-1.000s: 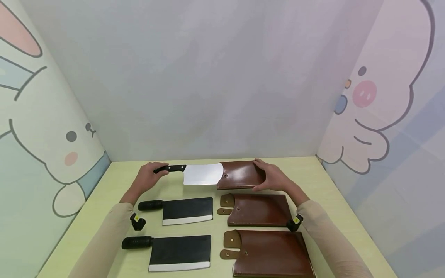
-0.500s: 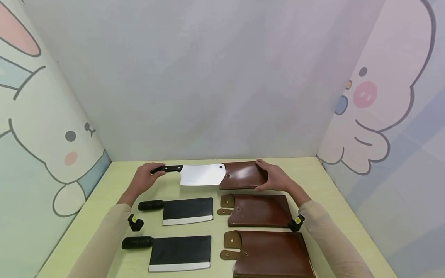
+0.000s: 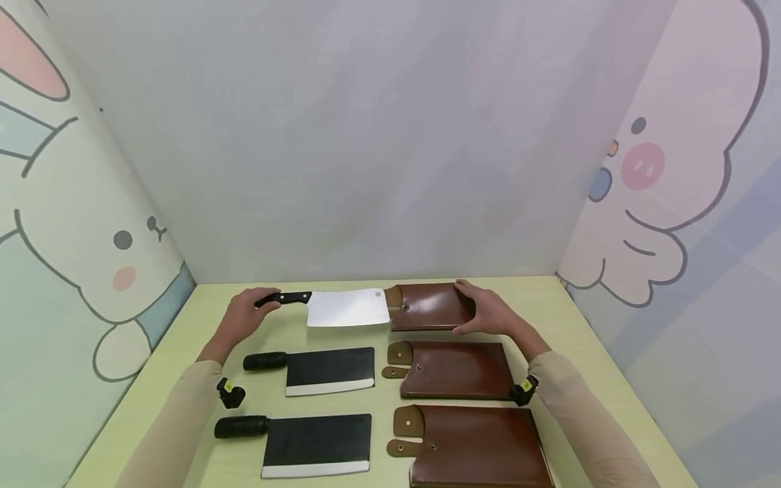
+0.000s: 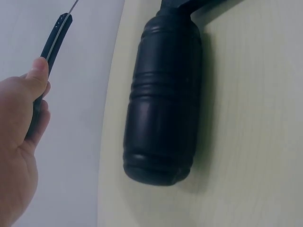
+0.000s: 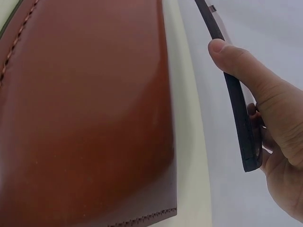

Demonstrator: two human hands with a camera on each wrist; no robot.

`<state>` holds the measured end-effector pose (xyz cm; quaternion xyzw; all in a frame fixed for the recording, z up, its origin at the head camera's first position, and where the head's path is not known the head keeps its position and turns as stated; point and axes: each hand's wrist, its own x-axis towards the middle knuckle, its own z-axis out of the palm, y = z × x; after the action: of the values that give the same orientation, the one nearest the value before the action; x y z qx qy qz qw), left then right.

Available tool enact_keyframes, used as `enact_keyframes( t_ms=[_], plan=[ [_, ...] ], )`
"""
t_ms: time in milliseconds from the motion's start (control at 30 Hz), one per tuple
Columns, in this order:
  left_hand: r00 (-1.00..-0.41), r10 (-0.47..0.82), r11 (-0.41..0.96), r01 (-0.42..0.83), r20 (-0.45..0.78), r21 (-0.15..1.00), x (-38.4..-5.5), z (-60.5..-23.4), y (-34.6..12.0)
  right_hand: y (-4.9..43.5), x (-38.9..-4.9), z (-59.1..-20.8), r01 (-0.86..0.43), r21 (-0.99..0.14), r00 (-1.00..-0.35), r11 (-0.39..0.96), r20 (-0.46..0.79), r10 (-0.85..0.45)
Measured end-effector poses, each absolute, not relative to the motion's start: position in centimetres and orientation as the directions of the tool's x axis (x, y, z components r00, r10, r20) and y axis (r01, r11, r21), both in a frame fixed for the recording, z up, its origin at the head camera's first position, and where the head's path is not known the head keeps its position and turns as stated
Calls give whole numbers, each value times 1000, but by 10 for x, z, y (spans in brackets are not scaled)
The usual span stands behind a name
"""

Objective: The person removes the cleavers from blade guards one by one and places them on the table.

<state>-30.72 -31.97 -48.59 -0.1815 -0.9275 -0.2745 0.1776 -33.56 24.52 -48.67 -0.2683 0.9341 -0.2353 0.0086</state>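
Observation:
At the back of the table, my left hand [image 3: 243,317] grips the black riveted handle of a cleaver [image 3: 348,308] with a bright blade. The thumb lies along that handle in the left wrist view. My right hand [image 3: 488,312] holds the far end of a brown leather knife sheath [image 3: 432,306], thumb on one side and fingers on the other. The blade's whole face shows, its end right at the sheath's mouth. Whether blade and sheath touch there I cannot tell. Part of the sheath's tan flap [image 3: 394,297] shows behind the blade's end.
Two dark-bladed cleavers, a middle one [image 3: 330,371] and a front one [image 3: 317,446], lie with handles leftward. Right of them lie two more brown sheaths, a middle one [image 3: 460,369] and a front one [image 3: 482,447]. Walls stand behind and on both sides.
The left hand has drawn the cleaver leftward, and the blade's end has come out of the sheath. The right hand and sheath have shifted slightly right. The other cleavers and sheaths stay put.

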Motion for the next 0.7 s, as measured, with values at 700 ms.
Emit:
enact_keyframes(
  t_ms=[700],
  plan=[
    [-875, 237, 787, 428, 422, 445, -301, -503, -340, 257, -337, -495, -469, -444, -868, 764, 69, -493]
  ],
)
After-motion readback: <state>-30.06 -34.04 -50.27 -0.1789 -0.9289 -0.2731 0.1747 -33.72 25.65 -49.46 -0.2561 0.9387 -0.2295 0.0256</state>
